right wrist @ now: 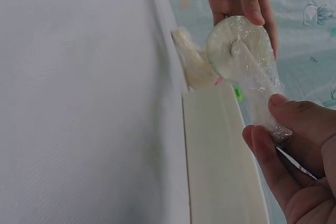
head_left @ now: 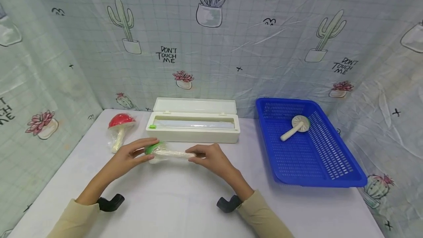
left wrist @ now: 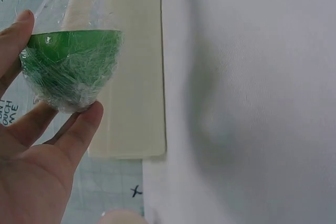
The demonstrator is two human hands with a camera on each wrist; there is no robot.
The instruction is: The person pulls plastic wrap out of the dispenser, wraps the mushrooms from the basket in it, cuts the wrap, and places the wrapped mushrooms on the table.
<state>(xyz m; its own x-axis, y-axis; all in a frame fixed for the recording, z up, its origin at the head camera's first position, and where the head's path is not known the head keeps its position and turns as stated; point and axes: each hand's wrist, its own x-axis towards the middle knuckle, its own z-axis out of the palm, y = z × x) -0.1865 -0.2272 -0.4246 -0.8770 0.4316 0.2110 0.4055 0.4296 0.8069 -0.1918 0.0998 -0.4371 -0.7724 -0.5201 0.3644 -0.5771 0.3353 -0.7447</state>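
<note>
A toy mushroom (head_left: 175,154) with a green cap and a white stem is wrapped in clear plastic film and held sideways above the table. My left hand (head_left: 129,155) grips the cap between thumb and fingers; in the left wrist view the film lies crinkled over the green cap (left wrist: 73,64). At the other end, my right hand (head_left: 211,159) pinches the film-covered tip of the stem. The right wrist view shows the cap's pale underside (right wrist: 223,53) and loose film around the stem. Just behind both hands stands a white cling film dispenser (head_left: 195,136) with its lid raised.
Left of the dispenser, a film-wrapped red-capped mushroom (head_left: 121,121) rests on the white table (head_left: 172,201). To the right is a blue plastic basket (head_left: 304,162), with another mushroom (head_left: 295,129) in it. A patterned cloth (head_left: 211,54) hangs behind the table.
</note>
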